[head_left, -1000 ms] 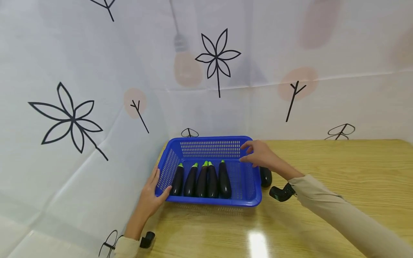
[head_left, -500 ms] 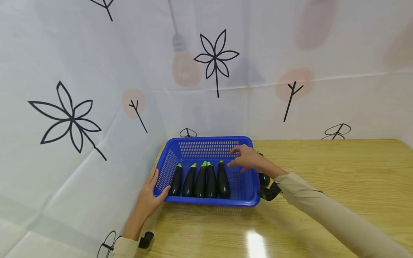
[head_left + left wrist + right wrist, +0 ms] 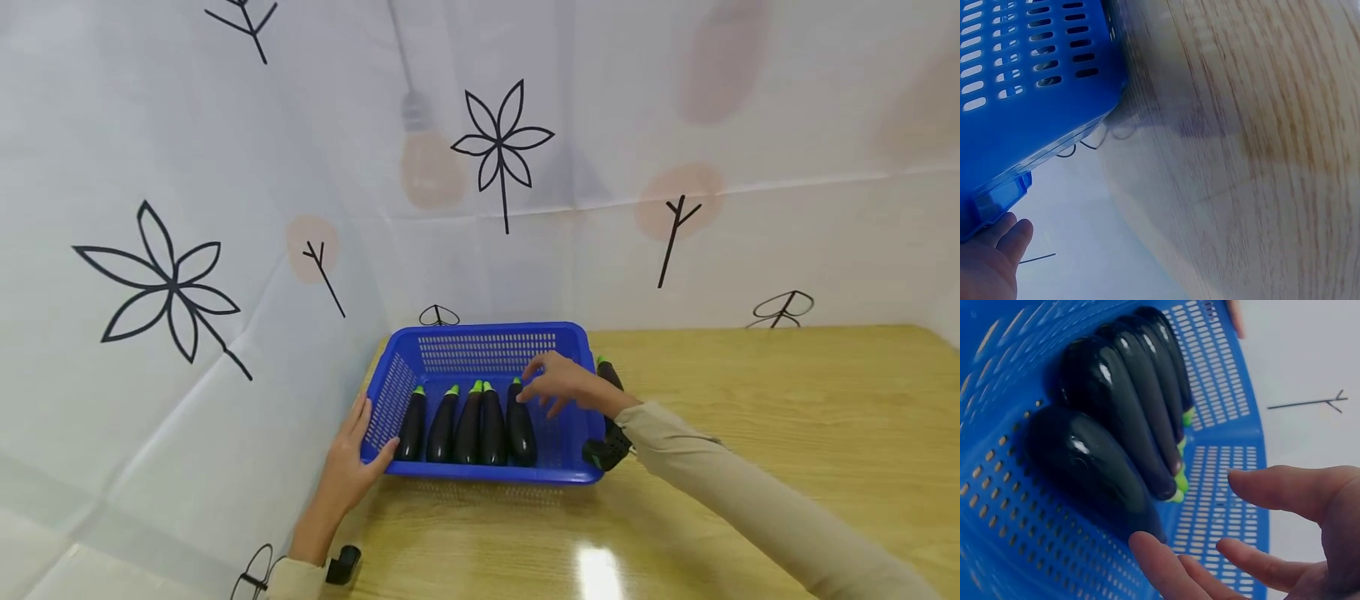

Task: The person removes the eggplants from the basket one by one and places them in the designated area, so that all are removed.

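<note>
A blue plastic basket [image 3: 480, 472] with slotted walls stands on the table and contains several dark eggplants [image 3: 468, 429] with green stem ends, lying side by side. My left hand [image 3: 348, 462] holds the basket's near left corner, the thumb over the front rim and the fingers along the outer left side. In the left wrist view, two fingertips [image 3: 1015, 240] show below the rim. Inside the basket's right half, my right hand [image 3: 558, 383] hovers with spread fingers at the stem end of the rightmost eggplant [image 3: 1088, 465]. Whether a fingertip touches it I cannot tell.
Another eggplant [image 3: 609, 373] lies on the wooden table [image 3: 757, 417] just outside the basket's right wall, partly hidden by the right arm. A pale patterned cloth [image 3: 585, 267] hangs behind the table and along its left side.
My right hand has moved left and slightly down, from the basket's right rim to the rightmost eggplant. The left hand keeps its place on the corner. The view has shifted slightly.
</note>
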A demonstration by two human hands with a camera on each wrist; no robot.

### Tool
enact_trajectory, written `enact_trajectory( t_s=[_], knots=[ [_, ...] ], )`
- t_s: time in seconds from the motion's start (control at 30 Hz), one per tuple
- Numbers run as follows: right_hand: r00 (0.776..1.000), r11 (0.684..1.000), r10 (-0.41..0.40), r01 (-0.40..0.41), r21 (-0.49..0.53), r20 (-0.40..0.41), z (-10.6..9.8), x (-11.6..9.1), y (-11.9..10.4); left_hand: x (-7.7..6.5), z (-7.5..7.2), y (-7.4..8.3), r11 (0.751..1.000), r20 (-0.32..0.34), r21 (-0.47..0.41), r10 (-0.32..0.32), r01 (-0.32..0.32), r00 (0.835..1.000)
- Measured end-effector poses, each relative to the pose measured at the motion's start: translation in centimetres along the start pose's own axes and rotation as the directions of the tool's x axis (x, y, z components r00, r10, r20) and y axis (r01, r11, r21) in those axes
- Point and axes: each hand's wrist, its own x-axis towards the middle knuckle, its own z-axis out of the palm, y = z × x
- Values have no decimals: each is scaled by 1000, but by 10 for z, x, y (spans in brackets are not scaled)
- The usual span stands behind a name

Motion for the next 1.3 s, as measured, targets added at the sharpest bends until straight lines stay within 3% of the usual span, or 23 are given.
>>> enact_trajectory(
  t_s=[0.43, 0.9, 1.3],
  knots=[
    [997, 996, 69, -70, 52, 17, 15, 18, 13, -2, 2, 0, 1000, 6, -8, -12, 12, 1000],
    [982, 982, 189, -189, -2, 0, 32, 38, 18, 0, 1, -1, 1000, 6, -18, -14, 14, 1000],
    [985, 984, 175, -175, 44, 8, 32, 39, 22, 1, -1, 0, 1000, 14, -20, -18, 18, 1000]
  ],
)
